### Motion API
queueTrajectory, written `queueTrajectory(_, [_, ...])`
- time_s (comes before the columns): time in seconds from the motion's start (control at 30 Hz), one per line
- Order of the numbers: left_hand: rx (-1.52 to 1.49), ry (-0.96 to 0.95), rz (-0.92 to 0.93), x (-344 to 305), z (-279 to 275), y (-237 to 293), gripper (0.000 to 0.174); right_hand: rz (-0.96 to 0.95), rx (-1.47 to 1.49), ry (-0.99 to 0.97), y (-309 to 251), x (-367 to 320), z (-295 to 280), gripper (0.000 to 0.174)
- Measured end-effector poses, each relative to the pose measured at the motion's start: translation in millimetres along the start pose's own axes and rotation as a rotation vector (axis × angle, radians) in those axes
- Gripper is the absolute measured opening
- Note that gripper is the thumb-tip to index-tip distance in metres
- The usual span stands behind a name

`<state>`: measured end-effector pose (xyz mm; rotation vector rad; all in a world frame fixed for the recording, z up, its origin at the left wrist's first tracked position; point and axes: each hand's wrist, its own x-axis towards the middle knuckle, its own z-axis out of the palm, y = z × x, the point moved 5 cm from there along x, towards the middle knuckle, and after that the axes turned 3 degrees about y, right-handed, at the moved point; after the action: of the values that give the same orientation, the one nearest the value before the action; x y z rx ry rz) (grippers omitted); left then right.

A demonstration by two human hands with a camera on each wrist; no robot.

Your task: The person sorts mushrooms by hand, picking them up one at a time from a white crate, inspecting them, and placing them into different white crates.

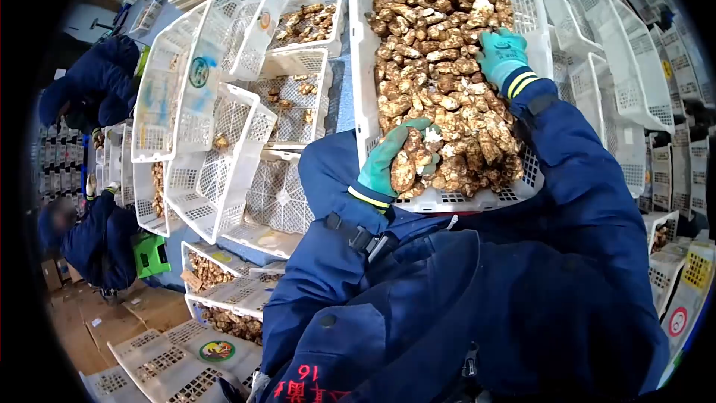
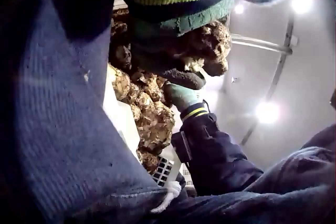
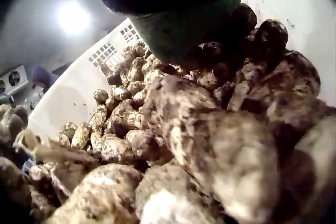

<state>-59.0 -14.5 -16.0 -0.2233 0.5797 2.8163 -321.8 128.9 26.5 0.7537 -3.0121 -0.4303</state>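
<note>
A white crate (image 1: 543,22) in front of the person's lap holds a heap of knobbly, brown-and-cream mushrooms (image 1: 440,52). Both hands wear green gloves. At the crate's near left corner, the left hand (image 1: 384,160) grips a knobbly mushroom clump (image 1: 405,168), its fingers and thumb around the sides. In the left wrist view this clump (image 2: 210,48) sticks out beyond the glove. The right hand (image 1: 505,54) lies palm down on the heap near the crate's right side, its fingertips hidden. In the right wrist view, large mushrooms (image 3: 210,134) lie close under the dark glove (image 3: 178,32).
Stacked white crates (image 1: 212,142) stand at the left, some with a few mushrooms inside. More crates (image 1: 634,60) line the right side. Two people in dark blue work clothes (image 1: 101,78) are at the far left, near a green crate (image 1: 151,255).
</note>
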Motion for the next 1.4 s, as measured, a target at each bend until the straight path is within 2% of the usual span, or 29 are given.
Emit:
queueTrajectory(0.07, [0.001,0.072,0.003,-1,3,0,0.051,-0.054,-0.064,0.058,-2,-5,0,0.041])
queueTrajectory(0.13, [-0.029,-0.083,0.008,3,-4,-2,0.049,0.024,0.078,0.038,4,-7,-8,0.037])
queueTrajectory(0.2, [-0.04,-0.026,0.025,4,-9,-4,0.049,-0.021,0.397,0.356,3,-29,-29,0.036])
queueTrajectory(0.23, [-0.089,-0.048,0.037,7,-14,-5,0.05,-0.048,0.56,0.406,-10,-47,-51,0.035])
queueTrajectory(0.27, [-0.078,-0.114,0.081,6,-7,-3,0.054,-0.131,0.688,0.448,-28,-70,-73,0.032])
queueTrajectory(0.3, [-0.067,-0.077,0.079,7,-9,-3,0.057,-0.321,0.757,0.621,-49,-95,-97,0.031])
queueTrajectory(0.37, [-0.104,-0.092,0.106,5,-7,0,0.062,-0.541,0.844,0.648,-90,-130,-111,0.032])
queueTrajectory(0.4, [-0.001,0.092,0.187,6,-27,-2,0.059,-0.529,0.807,0.548,-111,-146,-117,0.031])
queueTrajectory(0.47, [0.085,0.208,0.251,7,-45,-5,0.055,-0.608,0.812,0.552,-140,-157,-101,0.031])
queueTrajectory(0.5, [0.259,0.123,0.468,3,-40,2,0.045,-0.631,0.889,0.441,-143,-158,-98,0.029])
queueTrajectory(0.53, [0.204,0.047,0.406,2,-33,7,0.047,-0.648,0.962,0.326,-146,-159,-101,0.027])
queueTrajectory(0.57, [0.295,0.034,0.431,-4,-26,11,0.05,-0.695,1.026,0.411,-148,-157,-106,0.024])
queueTrajectory(0.6, [0.385,0.015,0.453,-9,-18,14,0.053,-0.785,1.091,0.289,-142,-155,-113,0.028])
queueTrajectory(0.67, [0.065,-0.053,0.244,-12,-6,12,0.054,-1.008,0.87,0.75,-128,-164,-122,0.033])
queueTrajectory(0.7, [-0.098,-0.088,0.137,-13,-2,8,0.055,-1.004,0.82,0.599,-125,-161,-118,0.035])
queueTrajectory(0.8, [-0.104,0.055,0.115,-14,2,6,0.058,-1.037,0.858,0.724,-118,-163,-117,0.032])
queueTrajectory(0.87, [-0.212,-0.364,0.098,-11,20,17,0.061,-0.777,1.147,0.461,-103,-152,-113,0.027])
queueTrajectory(0.9, [-0.049,-0.092,0.177,-15,7,21,0.064,-0.63,1.294,0.353,-94,-148,-109,0.028])
queueTrajectory(0.93, [0.031,0.09,0.28,-23,17,33,0.066,-0.636,1.123,0.495,-82,-146,-110,0.03])
queueTrajectory(0.97, [-0.007,0.044,0.318,-29,17,44,0.066,-0.393,1.348,0.217,-73,-139,-98,0.032])
queueTrajectory(1.0, [-0.046,-0.003,0.357,-35,15,56,0.066,-0.369,1.34,0.216,-62,-137,-91,0.034])
queueTrajectory(1.07, [-0.15,0.001,0.417,-46,-4,85,0.067,-0.484,1.18,0.337,-42,-141,-68,0.034])
queueTrajectory(1.13, [-0.02,0.094,0.585,-69,-6,119,0.07,-0.467,1.134,0.346,-34,-149,-60,0.041])
queueTrajectory(1.17, [-0.043,0.088,0.616,-80,-23,132,0.073,-0.667,0.778,0.542,-29,-154,-50,0.04])
queueTrajectory(1.2, [-0.063,0.08,0.647,-90,-43,145,0.076,-0.631,0.836,0.465,-23,-153,-33,0.037])
queueTrajectory(1.27, [0.003,0.239,0.644,-110,-64,167,0.073,-0.557,0.95,0.314,-18,-160,-7,0.033])
queueTrajectory(1.3, [-0.008,0.348,0.665,-115,-81,176,0.069,-0.42,1.257,0.209,-19,-161,-13,0.032])
queueTrajectory(1.33, [-0.074,0.436,0.647,-115,-88,184,0.062,-0.092,1.656,-0.036,-21,-164,-9,0.031])
queueTrajectory(1.4, [-0.002,0.482,0.695,-104,-111,216,0.056,0.101,1.826,-0.2,-20,-164,1,0.032])
